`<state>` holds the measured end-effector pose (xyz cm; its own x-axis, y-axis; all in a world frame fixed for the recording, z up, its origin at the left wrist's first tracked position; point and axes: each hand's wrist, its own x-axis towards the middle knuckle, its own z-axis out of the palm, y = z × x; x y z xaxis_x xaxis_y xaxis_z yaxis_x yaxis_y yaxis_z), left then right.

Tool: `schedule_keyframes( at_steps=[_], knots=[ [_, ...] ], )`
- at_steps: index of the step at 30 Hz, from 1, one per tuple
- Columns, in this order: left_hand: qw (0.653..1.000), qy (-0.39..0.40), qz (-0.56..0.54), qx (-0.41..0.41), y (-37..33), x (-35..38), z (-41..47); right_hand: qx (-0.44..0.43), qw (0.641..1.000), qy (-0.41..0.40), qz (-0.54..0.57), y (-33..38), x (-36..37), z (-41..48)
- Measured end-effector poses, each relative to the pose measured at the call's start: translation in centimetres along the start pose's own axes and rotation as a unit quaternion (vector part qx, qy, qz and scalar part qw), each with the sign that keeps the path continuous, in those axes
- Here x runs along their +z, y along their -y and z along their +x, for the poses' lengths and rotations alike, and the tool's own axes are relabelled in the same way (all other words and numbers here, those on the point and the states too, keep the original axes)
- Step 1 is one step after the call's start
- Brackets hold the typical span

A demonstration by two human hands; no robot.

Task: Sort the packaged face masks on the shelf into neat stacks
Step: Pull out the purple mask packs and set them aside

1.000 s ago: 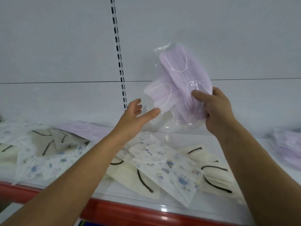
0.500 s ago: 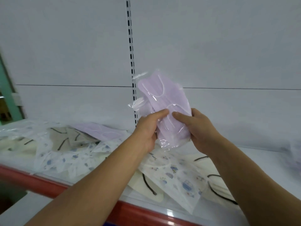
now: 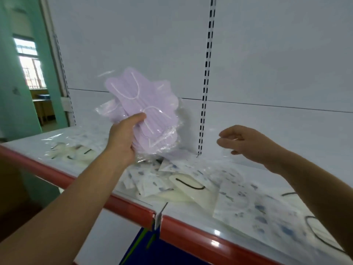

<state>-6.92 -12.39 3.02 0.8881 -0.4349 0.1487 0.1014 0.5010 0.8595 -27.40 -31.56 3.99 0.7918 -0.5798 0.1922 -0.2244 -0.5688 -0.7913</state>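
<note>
My left hand (image 3: pixel 122 138) grips a fanned bundle of purple packaged masks (image 3: pixel 145 109) in clear wrappers, held up above the white shelf (image 3: pixel 187 215). My right hand (image 3: pixel 246 144) hovers apart to the right with fingers loosely curled and nothing in it. Below lie loose packs: blue-printed white masks (image 3: pixel 254 203), a cream mask with a black ear loop (image 3: pixel 191 190), and more cream packs (image 3: pixel 76 152) at the left.
The shelf has a red front edge (image 3: pixel 122 205) with a clear plastic tag holder (image 3: pixel 159 217). A white back panel with a slotted upright (image 3: pixel 205 88) stands behind. A green wall and a window (image 3: pixel 28 62) are at the far left.
My right hand has let go of the purple masks and moved off to the right. My left hand now holds the bundle alone, and the view has swung left.
</note>
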Motion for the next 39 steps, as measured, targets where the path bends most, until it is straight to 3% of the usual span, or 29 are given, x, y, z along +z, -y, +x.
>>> schedule_keyframes(
  at_steps=[6, 11, 18, 25, 30, 33, 39],
  knots=[
    [0.999, -0.047, -0.006, -0.009, -1.2, -6.6, 3.6, -0.046, 0.965, 0.133, -0.219, 5.1, 8.9, 4.9],
    [0.998, -0.037, 0.000, -0.051, -0.6, -9.4, 6.2, 0.007, 0.948, 0.175, -0.266, 5.9, 14.4, 9.3],
    [0.995, 0.003, -0.019, -0.099, 1.3, -12.2, 8.0, 0.022, 0.939, 0.118, -0.323, 6.1, 17.5, 12.5],
    [0.992, 0.005, -0.086, -0.094, 1.7, -13.0, 8.5, 0.067, 0.978, 0.067, -0.187, 5.6, 16.0, 13.1],
    [0.992, -0.002, -0.082, -0.094, 1.7, -13.0, 8.5, 0.041, 0.936, 0.078, -0.340, 5.7, 18.0, 13.8],
    [0.992, 0.001, -0.081, -0.095, 1.7, -13.1, 8.4, 0.038, 0.935, 0.065, -0.348, 6.2, 18.1, 13.8],
    [0.992, 0.001, -0.085, -0.094, 1.5, -13.0, 8.2, 0.065, 0.986, 0.014, -0.150, 6.2, 14.8, 12.5]
  ],
)
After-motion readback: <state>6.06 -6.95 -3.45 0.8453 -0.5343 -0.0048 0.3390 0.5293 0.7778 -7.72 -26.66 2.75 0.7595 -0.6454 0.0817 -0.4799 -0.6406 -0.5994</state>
